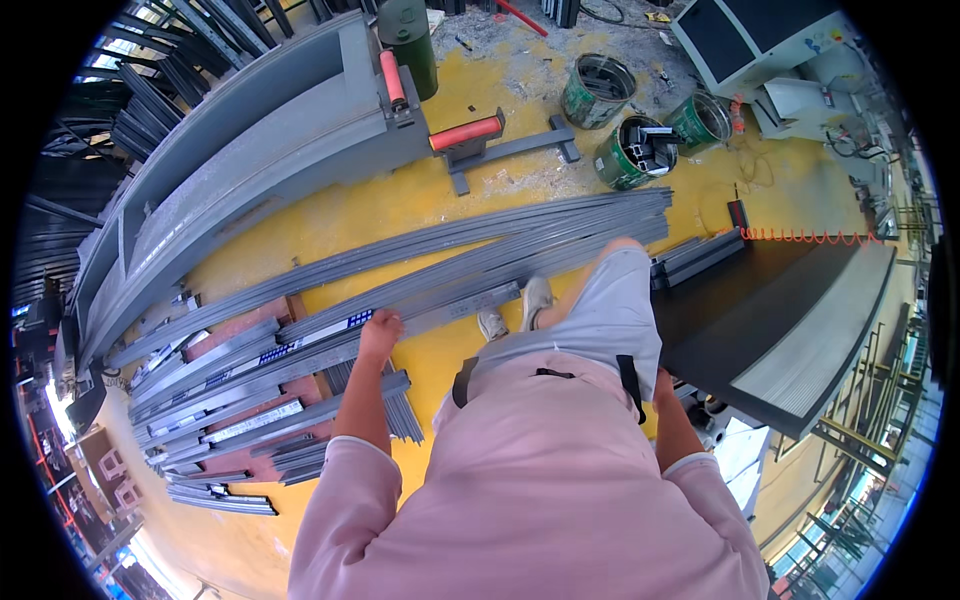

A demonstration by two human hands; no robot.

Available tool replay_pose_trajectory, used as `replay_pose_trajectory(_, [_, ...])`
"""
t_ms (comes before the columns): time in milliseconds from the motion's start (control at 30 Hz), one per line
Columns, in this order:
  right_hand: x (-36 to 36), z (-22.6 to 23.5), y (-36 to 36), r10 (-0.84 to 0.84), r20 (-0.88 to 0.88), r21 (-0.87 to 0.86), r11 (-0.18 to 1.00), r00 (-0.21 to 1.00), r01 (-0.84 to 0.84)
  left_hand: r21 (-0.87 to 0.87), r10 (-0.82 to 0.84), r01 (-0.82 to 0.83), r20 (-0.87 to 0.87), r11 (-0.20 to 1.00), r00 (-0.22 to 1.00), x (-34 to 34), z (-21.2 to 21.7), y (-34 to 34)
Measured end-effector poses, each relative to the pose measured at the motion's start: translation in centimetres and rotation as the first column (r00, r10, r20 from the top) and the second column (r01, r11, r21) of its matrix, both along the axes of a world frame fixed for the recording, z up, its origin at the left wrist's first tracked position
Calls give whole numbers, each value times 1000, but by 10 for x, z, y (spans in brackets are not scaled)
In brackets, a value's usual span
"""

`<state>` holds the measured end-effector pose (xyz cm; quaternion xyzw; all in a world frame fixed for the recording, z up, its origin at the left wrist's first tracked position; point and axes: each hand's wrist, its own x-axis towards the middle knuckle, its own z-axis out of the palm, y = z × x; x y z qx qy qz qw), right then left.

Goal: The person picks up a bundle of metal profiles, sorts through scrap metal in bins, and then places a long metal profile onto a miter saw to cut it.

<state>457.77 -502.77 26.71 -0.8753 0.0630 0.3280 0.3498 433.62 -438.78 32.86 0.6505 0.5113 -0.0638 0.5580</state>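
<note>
My left hand [382, 332] hangs over the stacked grey metal profiles [440, 285] on my left, its fingers loosely curled with nothing visible in them. Just beyond it runs a profile with blue-and-white printed film [290, 350]. The profiles lie in long bundles, and shorter ones rest on reddish boards [235, 345]. My right hand [663, 388] is low by my right thigh, close to the edge of a dark table [720, 320]; its fingers are hidden. Both of my feet, in light shoes [537, 300], are on the yellow floor.
Ahead stand green buckets [612, 165] with offcuts, and a stand with a red roller [466, 133]. A long grey machine frame [270, 140] curves along the left. A coiled orange hose [800, 237] stretches over the dark table. A white machine cabinet [760, 40] is at the far right.
</note>
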Motion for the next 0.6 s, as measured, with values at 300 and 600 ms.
replay_pose_trajectory(300, [138, 4, 163, 354, -289, -119, 909, 890, -400, -267, 226, -257, -140, 929, 964, 41, -45, 38])
replay_pose_trajectory(600, [510, -77, 331, 815, -121, -205, 537, 566, -818, -204, 200, -365, -554, 908, 808, 188, -70, -8])
